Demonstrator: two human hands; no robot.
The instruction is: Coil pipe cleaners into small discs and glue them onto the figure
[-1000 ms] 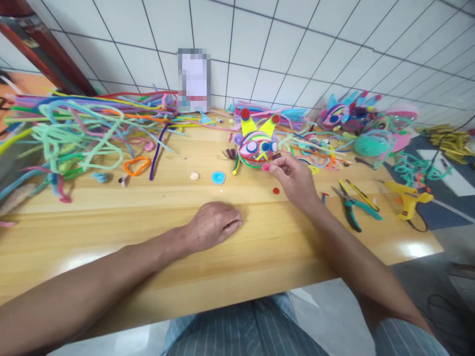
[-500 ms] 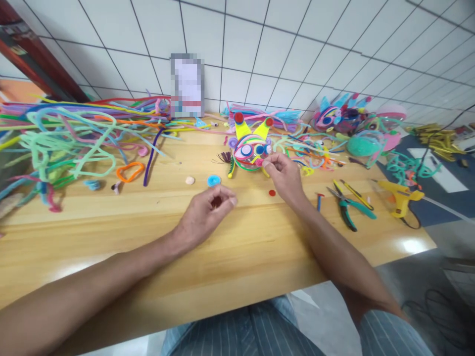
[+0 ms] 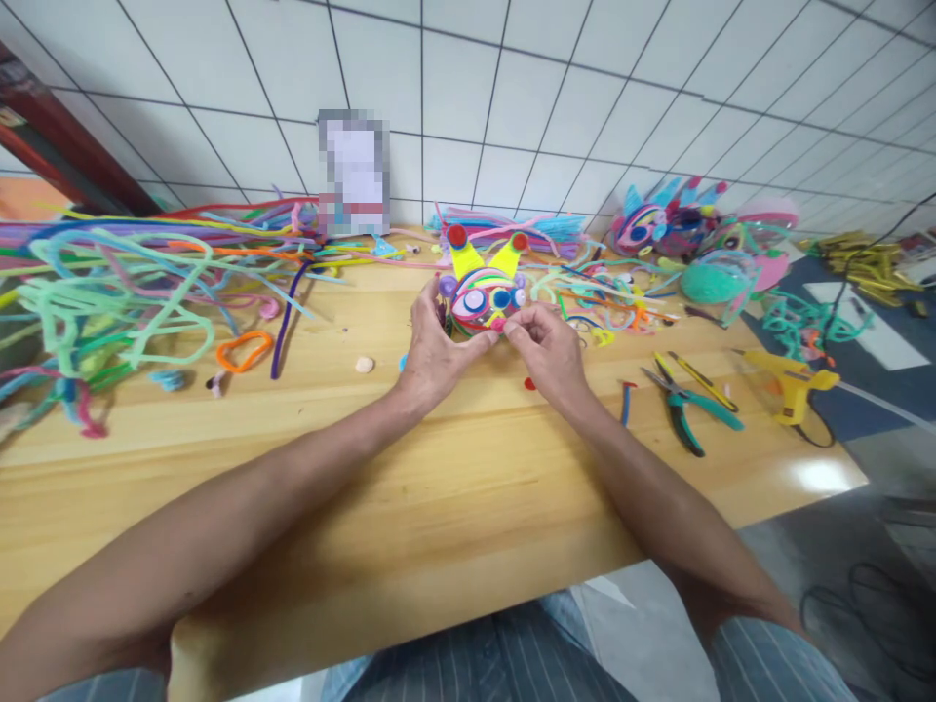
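A colourful handmade creature [image 3: 487, 292] with yellow horns tipped in red, round button-like eyes and striped bands stands on the wooden table. My left hand [image 3: 433, 351] is wrapped round its left side, the thumb reaching across the lower front. At the mouth, the fingertips of my right hand [image 3: 545, 351] are pinched together on a small pink piece, mostly hidden by fingers and thumb. A red disc [image 3: 530, 384] lies just below my right hand. Behind my left hand peeks the edge of a blue disc [image 3: 403, 362], and a pale disc [image 3: 364, 365] lies further left.
Tangled pipe cleaners [image 3: 117, 302] cover the table's left end. Pliers [image 3: 687, 405], a yellow cutter knife [image 3: 706, 380] and a yellow glue gun [image 3: 790, 385] lie at right. More decorated creatures [image 3: 658, 229] stand at the back right. A blurred upright panel [image 3: 355, 171] leans on the tiled wall.
My left hand has moved up and forward from above the table and taken hold of the creature's left side. My right hand stays at its mouth. The view has shifted slightly.
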